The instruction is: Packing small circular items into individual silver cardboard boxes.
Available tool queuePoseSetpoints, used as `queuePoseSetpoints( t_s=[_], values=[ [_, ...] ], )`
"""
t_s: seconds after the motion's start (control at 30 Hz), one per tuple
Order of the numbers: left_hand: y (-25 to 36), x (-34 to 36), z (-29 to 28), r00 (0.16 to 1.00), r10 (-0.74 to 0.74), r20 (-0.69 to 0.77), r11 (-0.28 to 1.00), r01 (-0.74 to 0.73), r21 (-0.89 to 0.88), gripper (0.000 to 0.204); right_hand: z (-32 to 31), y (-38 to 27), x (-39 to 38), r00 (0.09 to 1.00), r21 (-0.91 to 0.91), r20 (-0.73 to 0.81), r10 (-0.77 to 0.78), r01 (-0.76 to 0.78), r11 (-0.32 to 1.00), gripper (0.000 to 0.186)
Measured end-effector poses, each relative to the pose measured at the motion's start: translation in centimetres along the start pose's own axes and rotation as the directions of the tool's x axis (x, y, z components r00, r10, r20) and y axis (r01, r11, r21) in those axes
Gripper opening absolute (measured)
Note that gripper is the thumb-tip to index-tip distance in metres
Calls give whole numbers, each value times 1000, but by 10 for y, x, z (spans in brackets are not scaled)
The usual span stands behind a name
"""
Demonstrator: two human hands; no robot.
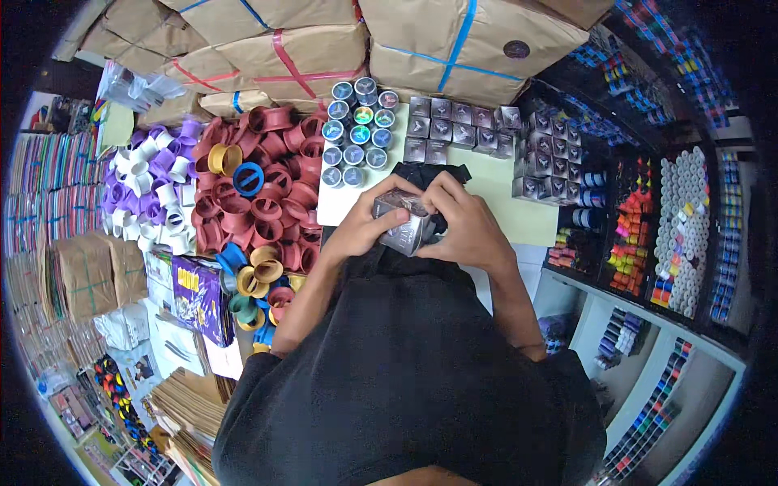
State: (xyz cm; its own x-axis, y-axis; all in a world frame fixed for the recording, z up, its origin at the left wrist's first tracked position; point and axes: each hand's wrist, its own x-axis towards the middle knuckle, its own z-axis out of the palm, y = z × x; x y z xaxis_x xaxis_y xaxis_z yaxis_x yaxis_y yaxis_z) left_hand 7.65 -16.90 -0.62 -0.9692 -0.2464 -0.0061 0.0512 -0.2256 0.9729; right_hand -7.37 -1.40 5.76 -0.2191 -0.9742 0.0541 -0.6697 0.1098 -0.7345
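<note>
Close in front of my body I hold a small dark grey printed box (399, 235). My left hand (366, 217) wraps its left side, with the thumb lying across the upper face. Curled fingers of my right hand (465, 220) grip the box's right end, and their tips are partly hidden. Just beyond both hands is something black (433, 172), perhaps cloth or a bag. Several round tins (354, 154) with shiny lids stand on the pale table (494, 182) ahead. Matching small boxes (462, 128) are lined up to their right.
Stacked boxes (549, 158) rise at the table's right. Red plastic spools (259, 198) heap up at left, beside white and purple ones (150, 182). Large brown paper parcels (478, 44) line the back. Thread shelves (681, 227) stand right; purple packets (201, 300) lie left.
</note>
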Motion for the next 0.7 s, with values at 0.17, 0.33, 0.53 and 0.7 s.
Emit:
queuePoseSetpoints(
  t_s=[0.17, 0.33, 0.53, 0.7],
  values=[
    [-1, -1, -27, 997, -18, 71, 997, 24, -73, 41, 14, -14, 13, 998, -48, 12, 60, -59, 997, 57],
    [-4, -1, -56, 993, -22, 120, 998, 28, -55, 41, 28, -19, 23, 996, 43, -39, 76, -75, 996, 52],
    [-3, -9, -80, 959, -59, 278, 987, 98, -126, 43, 34, -19, 33, 999, 277, -32, 2, 7, 961, 18],
    [1, -18, -94, 955, -57, 290, 998, 62, -8, 43, 39, -22, 42, 1000, 350, 14, 3, -7, 937, 13]
  ],
)
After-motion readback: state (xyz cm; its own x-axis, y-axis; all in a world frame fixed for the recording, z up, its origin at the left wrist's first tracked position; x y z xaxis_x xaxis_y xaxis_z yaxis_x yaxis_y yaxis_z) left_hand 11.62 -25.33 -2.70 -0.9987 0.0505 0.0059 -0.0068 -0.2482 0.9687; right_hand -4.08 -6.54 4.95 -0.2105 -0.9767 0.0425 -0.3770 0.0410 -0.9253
